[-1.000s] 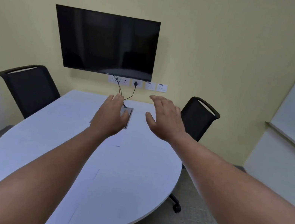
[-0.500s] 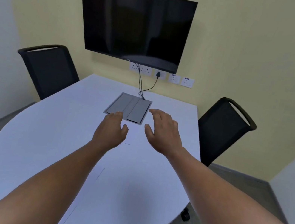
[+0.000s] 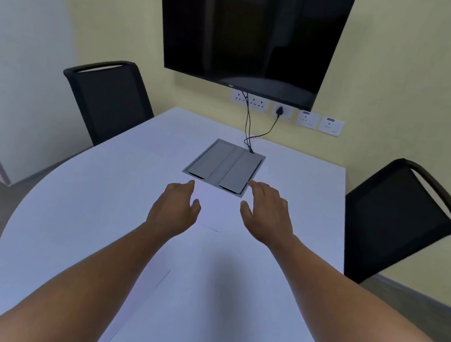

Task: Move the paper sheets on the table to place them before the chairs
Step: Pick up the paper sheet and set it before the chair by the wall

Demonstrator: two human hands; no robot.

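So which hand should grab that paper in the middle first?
Probably the right hand. The white sheet lies between both open hands, just before the grey hatch, and the right fingers reach further along its edge. The left hand sits a bit further back. It is close, though.

The table [image 3: 85,206] has a smooth, matt white top; the paper sheet [image 3: 212,210] on it is equally pale and matt, its edge barely visible; the cable hatch [image 3: 225,166] looks like brushed grey metal; the chairs [image 3: 109,102] show black mesh-like cloth; the screen [image 3: 250,24] is glossy black.
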